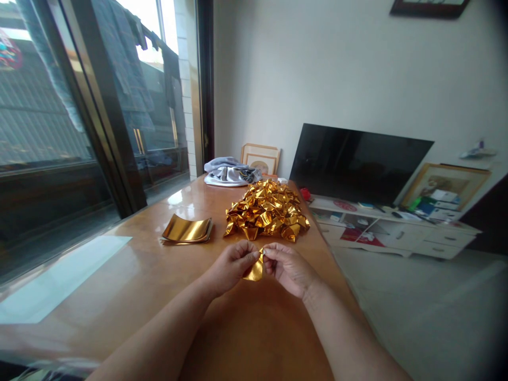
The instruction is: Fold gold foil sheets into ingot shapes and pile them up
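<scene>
Above the wooden table, a partly folded sheet of gold foil paper (pixel 254 270) is pinched between my two hands. My left hand (pixel 234 266) grips its left side with thumb and fingers closed. At its upper right edge, my right hand (pixel 289 269) pinches it between thumb and fingertips. Just beyond my hands lies a heaped pile of folded gold foil pieces (pixel 268 209), crumpled-looking and shiny. To the left of the pile rests a stack of flat gold foil sheets (pixel 187 228), its top sheet curling up at the edges.
The wooden table (pixel 154 275) runs away from me beside a glass sliding door. Folded grey cloth (pixel 230 172) sits at its far end, a picture frame (pixel 260 157) behind. A pale sheet (pixel 67 278) lies left. On the right stand a white cabinet (pixel 397 233) and a television (pixel 357 166).
</scene>
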`<state>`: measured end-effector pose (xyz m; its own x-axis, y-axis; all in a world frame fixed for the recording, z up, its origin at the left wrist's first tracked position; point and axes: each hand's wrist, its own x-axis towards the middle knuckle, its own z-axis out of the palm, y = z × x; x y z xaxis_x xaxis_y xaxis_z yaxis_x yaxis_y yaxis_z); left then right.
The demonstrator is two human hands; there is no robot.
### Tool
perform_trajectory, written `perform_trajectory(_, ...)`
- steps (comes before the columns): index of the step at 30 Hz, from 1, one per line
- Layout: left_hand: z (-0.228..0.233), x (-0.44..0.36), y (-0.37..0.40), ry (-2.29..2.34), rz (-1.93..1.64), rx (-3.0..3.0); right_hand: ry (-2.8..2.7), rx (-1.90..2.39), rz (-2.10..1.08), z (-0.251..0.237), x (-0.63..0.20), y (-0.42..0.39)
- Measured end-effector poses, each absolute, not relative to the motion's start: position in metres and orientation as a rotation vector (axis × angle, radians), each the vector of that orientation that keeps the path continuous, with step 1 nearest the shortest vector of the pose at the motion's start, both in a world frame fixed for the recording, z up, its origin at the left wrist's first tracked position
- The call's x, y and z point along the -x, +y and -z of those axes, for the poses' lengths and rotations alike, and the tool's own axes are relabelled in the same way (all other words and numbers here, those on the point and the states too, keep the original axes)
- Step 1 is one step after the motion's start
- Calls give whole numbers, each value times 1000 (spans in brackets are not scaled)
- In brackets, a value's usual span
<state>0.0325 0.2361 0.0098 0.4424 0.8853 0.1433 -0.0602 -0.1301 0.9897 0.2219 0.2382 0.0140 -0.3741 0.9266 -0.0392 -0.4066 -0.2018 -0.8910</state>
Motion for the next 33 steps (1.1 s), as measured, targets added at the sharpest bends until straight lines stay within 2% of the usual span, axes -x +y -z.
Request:
perform_trajectory(11, -14, -34, 234, 787, -962, -1459, -1154, 765, -1691, -11, -225, 240)
perform_trajectory(33, 0, -38, 238, 904, -1005, -1662, -1746, 1119, -877, -13, -218, 234)
